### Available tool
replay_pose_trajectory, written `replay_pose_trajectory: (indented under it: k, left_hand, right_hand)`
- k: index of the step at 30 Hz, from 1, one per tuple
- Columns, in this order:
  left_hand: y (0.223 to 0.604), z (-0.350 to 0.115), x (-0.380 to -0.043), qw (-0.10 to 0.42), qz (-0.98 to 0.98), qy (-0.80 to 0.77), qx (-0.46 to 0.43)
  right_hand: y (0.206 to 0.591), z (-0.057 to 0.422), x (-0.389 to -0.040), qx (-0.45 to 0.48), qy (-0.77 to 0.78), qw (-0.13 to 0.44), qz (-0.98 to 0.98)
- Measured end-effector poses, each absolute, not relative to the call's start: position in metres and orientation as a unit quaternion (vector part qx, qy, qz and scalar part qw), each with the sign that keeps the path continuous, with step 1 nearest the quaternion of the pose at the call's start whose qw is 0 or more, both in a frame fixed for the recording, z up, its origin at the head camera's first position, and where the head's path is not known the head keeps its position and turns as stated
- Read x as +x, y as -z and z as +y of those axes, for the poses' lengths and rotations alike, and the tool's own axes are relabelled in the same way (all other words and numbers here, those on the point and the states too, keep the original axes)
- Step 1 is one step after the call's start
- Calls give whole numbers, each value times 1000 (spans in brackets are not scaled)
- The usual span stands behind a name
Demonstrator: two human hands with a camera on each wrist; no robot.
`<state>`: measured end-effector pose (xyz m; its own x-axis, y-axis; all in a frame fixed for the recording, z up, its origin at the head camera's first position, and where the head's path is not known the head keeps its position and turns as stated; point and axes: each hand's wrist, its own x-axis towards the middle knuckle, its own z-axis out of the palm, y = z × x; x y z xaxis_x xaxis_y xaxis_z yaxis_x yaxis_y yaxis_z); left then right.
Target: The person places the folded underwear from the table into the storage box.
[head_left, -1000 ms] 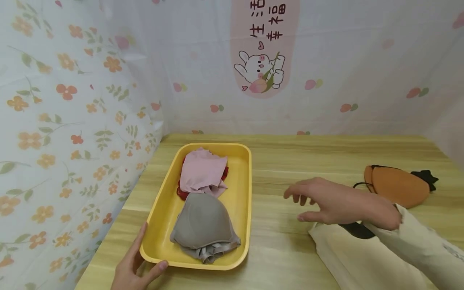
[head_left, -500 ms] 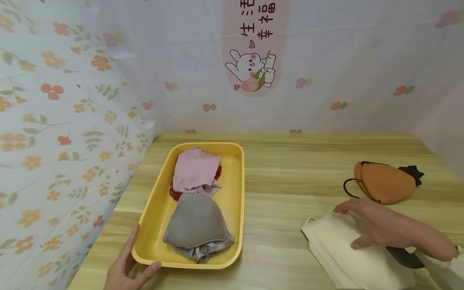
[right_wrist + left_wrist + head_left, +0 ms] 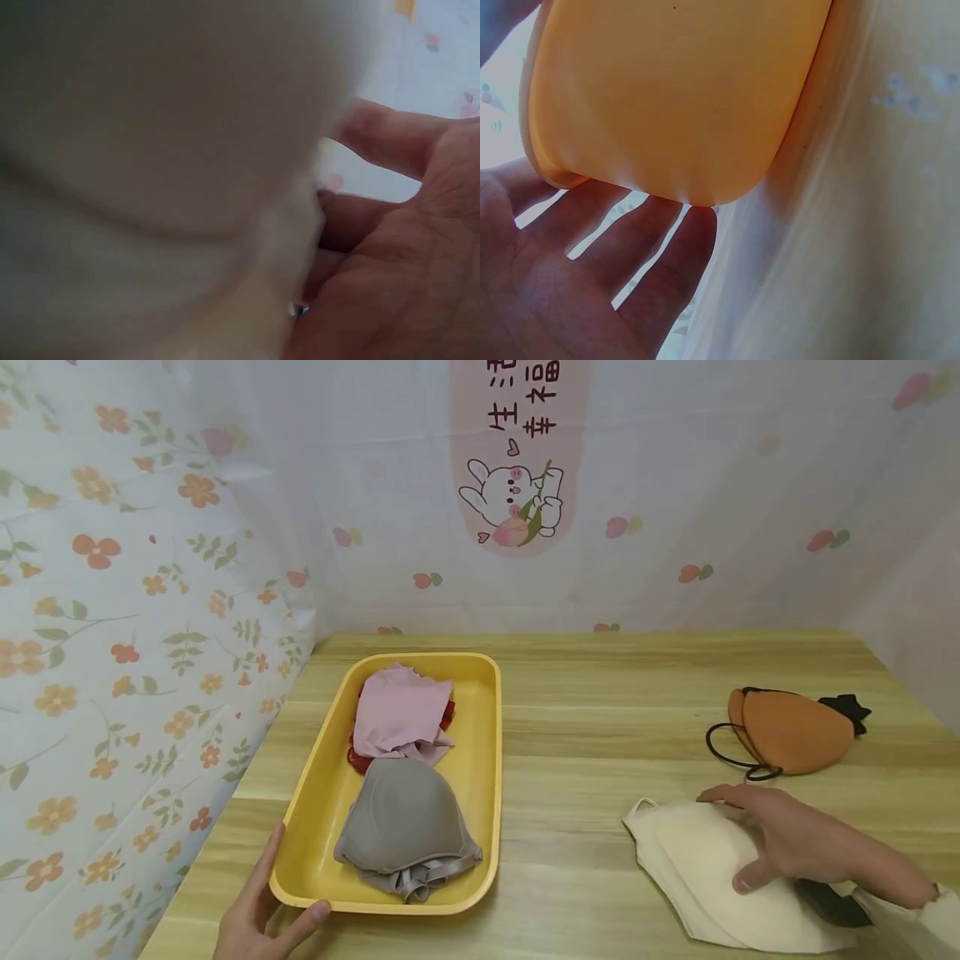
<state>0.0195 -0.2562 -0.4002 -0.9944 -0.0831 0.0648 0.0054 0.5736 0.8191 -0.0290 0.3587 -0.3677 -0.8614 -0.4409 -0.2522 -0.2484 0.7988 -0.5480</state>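
Note:
On the right of the table lies a folded cream bra [image 3: 705, 868], a small strap loop at its far left corner. My right hand [image 3: 795, 835] grips it at the far right side, thumb over the cup and fingers at the edge. Close up in the right wrist view, the blurred cream bra [image 3: 150, 150] hides parts of the fingers. My left hand [image 3: 258, 910] touches the near left corner of a yellow tray [image 3: 498, 777], thumb by its front rim. In the left wrist view, nearly straight fingers [image 3: 671, 277] lie along the tray's outer wall [image 3: 675, 105].
A folded grey bra [image 3: 408, 818] lies in the tray's near part. Behind it, pink cloth [image 3: 401, 714] covers red lacy fabric [image 3: 360, 762]. An orange cup-shaped fabric item [image 3: 798, 731] with black cords sits at the far right. Patterned sheets [image 3: 375, 460] stand behind and left.
My right hand has moved right and down from above the table onto the cream bra. My left hand stays at the tray. The whole head view has shifted slightly.

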Motion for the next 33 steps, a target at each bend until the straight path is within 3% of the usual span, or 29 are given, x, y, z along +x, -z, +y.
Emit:
replay_pose_trajectory:
  k: [4, 14, 27, 33]
  left_hand:
    - [401, -256, 21, 49, -884, 463, 27]
    - [397, -257, 18, 25, -884, 464, 44]
    - [394, -256, 18, 13, -886, 459, 55]
    - [394, -256, 19, 16, -887, 459, 54]
  right_hand:
    - [364, 357, -36, -182, 288, 236, 910]
    - [368, 369, -36, -163, 257, 187, 934]
    - [352, 369, -36, -114, 525, 235, 810]
    - [348, 357, -40, -92, 598, 217, 766]
